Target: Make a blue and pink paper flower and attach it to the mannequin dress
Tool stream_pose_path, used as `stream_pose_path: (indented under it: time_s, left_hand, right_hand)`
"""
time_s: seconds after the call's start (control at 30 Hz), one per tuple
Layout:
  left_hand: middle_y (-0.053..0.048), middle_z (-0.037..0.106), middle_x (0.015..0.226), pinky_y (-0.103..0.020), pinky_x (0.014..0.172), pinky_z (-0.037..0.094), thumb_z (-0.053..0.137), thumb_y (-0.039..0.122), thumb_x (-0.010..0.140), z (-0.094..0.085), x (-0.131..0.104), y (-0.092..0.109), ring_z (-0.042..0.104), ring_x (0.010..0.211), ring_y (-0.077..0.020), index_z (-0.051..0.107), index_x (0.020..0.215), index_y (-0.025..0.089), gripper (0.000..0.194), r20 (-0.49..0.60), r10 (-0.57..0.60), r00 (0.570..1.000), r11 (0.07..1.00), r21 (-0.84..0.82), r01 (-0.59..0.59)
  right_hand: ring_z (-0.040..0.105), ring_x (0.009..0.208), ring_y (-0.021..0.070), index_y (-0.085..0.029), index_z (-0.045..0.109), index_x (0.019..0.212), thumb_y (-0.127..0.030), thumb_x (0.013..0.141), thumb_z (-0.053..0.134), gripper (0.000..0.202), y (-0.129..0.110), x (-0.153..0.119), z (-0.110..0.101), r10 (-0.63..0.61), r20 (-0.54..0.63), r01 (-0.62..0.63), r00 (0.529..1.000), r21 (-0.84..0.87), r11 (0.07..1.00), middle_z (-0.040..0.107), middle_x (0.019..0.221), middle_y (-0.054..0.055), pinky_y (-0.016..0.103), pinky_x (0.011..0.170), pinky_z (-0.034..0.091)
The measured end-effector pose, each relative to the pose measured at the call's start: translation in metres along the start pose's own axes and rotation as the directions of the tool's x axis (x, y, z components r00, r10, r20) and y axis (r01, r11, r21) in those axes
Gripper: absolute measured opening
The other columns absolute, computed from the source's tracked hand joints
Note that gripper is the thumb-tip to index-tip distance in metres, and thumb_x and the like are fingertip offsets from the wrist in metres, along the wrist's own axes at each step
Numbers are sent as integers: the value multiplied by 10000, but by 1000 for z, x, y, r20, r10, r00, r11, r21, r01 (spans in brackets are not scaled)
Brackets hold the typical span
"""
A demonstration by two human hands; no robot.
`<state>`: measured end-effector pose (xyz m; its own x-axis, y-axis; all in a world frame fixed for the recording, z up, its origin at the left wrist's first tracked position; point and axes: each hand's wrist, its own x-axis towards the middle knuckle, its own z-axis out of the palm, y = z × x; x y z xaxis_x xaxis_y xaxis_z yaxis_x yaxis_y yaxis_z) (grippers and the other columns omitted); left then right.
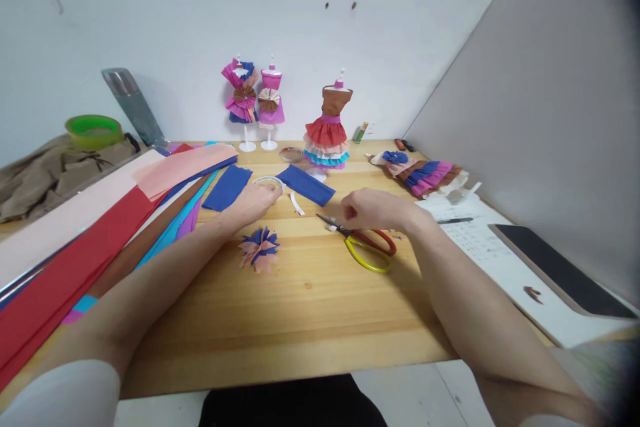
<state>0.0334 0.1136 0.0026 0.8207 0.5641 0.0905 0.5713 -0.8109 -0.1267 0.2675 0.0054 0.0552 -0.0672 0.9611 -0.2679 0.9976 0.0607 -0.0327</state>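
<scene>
My left hand (256, 201) has its fingers closed at the near rim of a white tape roll (269, 180), which is partly hidden behind them. A folded blue crepe paper piece (227, 188) lies left of that hand, and a blue paper strip (306, 185) lies to its right. Nearby is a short white tape piece (297, 204). My right hand (371, 208) is curled shut above the scissors (369, 248); what its fingers hold, if anything, is hidden. The scissors have red and yellow handles. A pink and blue paper flower (261, 249) rests in front of my left hand.
Long crepe paper sheets (113, 233) cover the left side. Small dress forms (331, 123) in paper dresses stand along the wall. A paper dress (425, 175) lies at right, beside written paper (465, 233) and a dark tablet (560, 267). A green bowl (93, 140) sits on brown cloth.
</scene>
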Motion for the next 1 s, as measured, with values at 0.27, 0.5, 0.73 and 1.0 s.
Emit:
stream_pose_path:
  time_s: [0.27,0.5,0.73,1.0]
  left_hand:
    - [-197,646,933,-370,696,496,414,23,859,6,-1,4,660,818,-261,621,932,89,229,63,172,983,979,99,-177]
    - [-203,642,985,-344,678,494,330,26,889,8,2,4,664,836,-254,577,1036,82,293,27,30,999,996,80,-32]
    - [-168,680,968,-333,686,473,350,117,899,13,0,-6,672,853,-266,522,1095,117,261,10,-182,983,983,-31,182]
    - [-102,681,853,-325,683,437,335,242,934,17,-1,-16,661,764,-253,502,1055,179,216,-59,-314,948,931,-215,295]
  right_hand:
    - [613,590,179,-200,690,714,-179,609,695,107,14,-6,10,48,185,-47,982,-8,999,695,703,32,258,474,344]
    - [643,624,201,-209,688,813,-154,581,698,238,0,-8,15,65,131,-56,989,-76,996,704,774,62,257,474,350]
    - [611,610,193,-191,607,892,-156,684,593,212,6,-2,25,-22,-8,23,1000,55,998,668,743,66,260,500,347]
    - [606,601,150,-207,483,994,-339,817,582,242,5,-4,19,-181,-238,298,954,709,639,618,745,0,247,549,428]
